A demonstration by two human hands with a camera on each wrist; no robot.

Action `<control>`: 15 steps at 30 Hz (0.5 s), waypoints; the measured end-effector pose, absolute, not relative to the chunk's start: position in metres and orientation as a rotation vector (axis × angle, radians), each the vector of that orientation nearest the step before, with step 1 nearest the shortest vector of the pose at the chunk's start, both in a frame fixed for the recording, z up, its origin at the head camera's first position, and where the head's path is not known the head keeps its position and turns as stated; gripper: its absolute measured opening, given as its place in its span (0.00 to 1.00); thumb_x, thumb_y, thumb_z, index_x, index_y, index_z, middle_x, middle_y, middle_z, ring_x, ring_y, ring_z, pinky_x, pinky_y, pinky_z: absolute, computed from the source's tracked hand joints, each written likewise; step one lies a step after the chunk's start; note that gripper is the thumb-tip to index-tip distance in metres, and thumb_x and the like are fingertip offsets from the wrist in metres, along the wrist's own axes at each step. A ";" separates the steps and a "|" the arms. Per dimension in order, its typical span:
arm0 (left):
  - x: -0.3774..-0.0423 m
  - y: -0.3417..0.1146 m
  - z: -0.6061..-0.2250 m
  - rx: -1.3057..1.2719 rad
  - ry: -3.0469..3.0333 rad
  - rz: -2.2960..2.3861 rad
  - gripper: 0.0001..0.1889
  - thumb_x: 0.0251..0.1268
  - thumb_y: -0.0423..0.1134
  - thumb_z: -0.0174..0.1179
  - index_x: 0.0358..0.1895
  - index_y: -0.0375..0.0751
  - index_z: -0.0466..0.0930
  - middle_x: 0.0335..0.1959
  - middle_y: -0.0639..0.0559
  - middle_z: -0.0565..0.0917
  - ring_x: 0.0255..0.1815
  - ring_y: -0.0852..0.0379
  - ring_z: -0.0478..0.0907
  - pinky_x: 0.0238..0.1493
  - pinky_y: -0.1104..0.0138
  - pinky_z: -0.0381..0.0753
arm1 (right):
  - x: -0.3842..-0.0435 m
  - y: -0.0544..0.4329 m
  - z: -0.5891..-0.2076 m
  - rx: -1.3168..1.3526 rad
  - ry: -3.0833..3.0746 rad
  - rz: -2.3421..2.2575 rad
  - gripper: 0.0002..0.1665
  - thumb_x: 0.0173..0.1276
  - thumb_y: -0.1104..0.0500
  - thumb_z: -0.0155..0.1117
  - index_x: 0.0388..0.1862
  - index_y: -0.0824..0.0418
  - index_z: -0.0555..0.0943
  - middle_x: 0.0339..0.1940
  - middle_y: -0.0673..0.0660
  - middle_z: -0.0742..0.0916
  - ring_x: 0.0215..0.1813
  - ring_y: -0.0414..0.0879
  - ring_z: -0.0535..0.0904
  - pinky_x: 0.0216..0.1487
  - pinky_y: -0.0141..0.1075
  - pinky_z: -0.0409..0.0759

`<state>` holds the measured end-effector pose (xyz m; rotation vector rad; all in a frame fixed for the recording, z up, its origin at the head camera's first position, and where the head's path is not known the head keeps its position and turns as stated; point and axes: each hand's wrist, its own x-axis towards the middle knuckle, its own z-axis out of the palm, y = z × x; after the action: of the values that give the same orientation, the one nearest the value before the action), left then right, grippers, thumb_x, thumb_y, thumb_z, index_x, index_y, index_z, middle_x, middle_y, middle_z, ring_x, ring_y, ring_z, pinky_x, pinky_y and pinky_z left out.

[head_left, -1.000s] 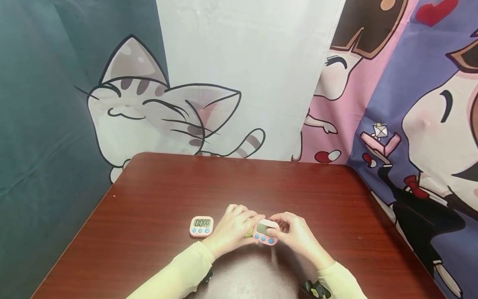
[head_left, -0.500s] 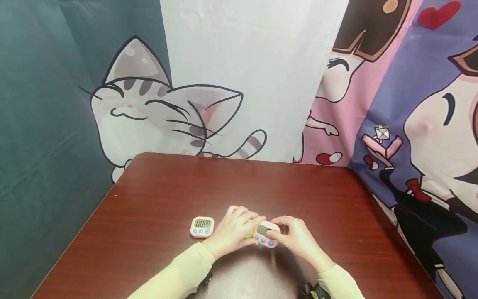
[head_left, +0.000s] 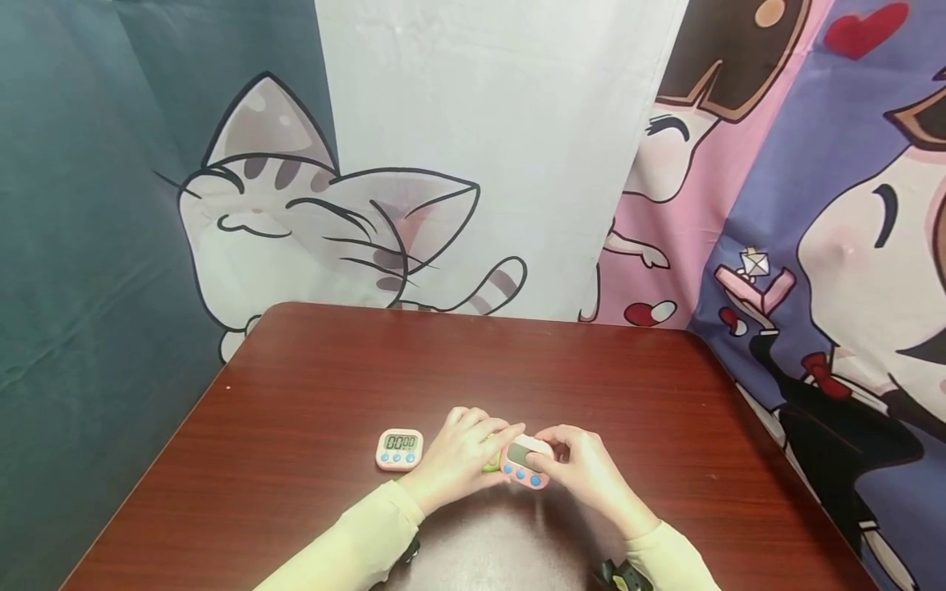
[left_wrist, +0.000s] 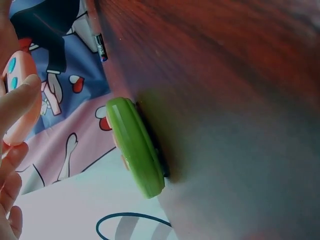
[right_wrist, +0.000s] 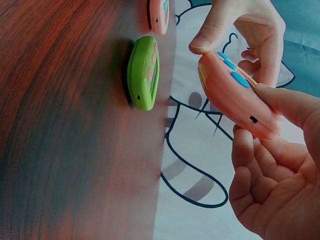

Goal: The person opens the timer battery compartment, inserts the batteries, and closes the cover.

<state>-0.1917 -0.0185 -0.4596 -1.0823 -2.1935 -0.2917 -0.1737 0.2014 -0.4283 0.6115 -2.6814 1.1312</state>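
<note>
A pink kitchen timer [head_left: 526, 462] with blue buttons is held off the table between both hands, its screen blank. My left hand [head_left: 464, 455] pinches its left edge, the thumb along one side in the left wrist view. At its other end my right hand [head_left: 591, 469] grips it, thumb on the front face and curled fingers behind, as the right wrist view shows. A green kitchen timer [right_wrist: 143, 73] stands on the table below, mostly covered by my left hand in the head view. A second pink timer [head_left: 399, 450], reading 00 00, lies left of my left hand.
The brown wooden table [head_left: 332, 369] reaches back to a cartoon-printed curtain [head_left: 502, 148]. A small dark pen-like object [left_wrist: 101, 47] lies at the table's edge in the left wrist view.
The right end of the held pink timer has dipped very slightly over the last second. Both hands keep their hold, and the other timers have not moved.
</note>
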 end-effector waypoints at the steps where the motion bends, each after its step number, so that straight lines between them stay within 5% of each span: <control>1: -0.192 -0.018 -0.459 -1.065 -2.208 -0.295 0.36 0.42 0.59 0.72 0.59 0.51 0.76 0.46 0.60 0.81 0.43 0.58 0.72 0.48 0.61 0.66 | -0.174 0.201 -0.428 0.606 -2.674 1.123 0.09 0.52 0.55 0.75 0.32 0.53 0.84 0.25 0.41 0.81 0.26 0.34 0.72 0.28 0.29 0.72; 7: -0.189 -0.017 -0.455 -0.880 -2.384 -0.433 0.37 0.40 0.64 0.70 0.57 0.51 0.79 0.43 0.62 0.85 0.38 0.62 0.70 0.48 0.61 0.64 | -0.173 0.199 -0.429 0.606 -2.601 1.081 0.11 0.50 0.57 0.77 0.33 0.52 0.84 0.25 0.39 0.80 0.26 0.35 0.72 0.26 0.28 0.72; 15: -0.183 -0.014 -0.448 -0.555 -2.554 -0.757 0.25 0.55 0.64 0.60 0.45 0.49 0.86 0.34 0.60 0.87 0.32 0.61 0.73 0.45 0.59 0.65 | -0.170 0.193 -0.430 0.649 -2.482 1.014 0.15 0.45 0.63 0.78 0.31 0.52 0.83 0.24 0.38 0.78 0.25 0.34 0.71 0.25 0.27 0.70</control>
<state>-0.1831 -0.0135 -0.4478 -0.5547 -2.5539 -0.7570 -0.1698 0.1933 -0.4299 0.6491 -2.4816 1.0141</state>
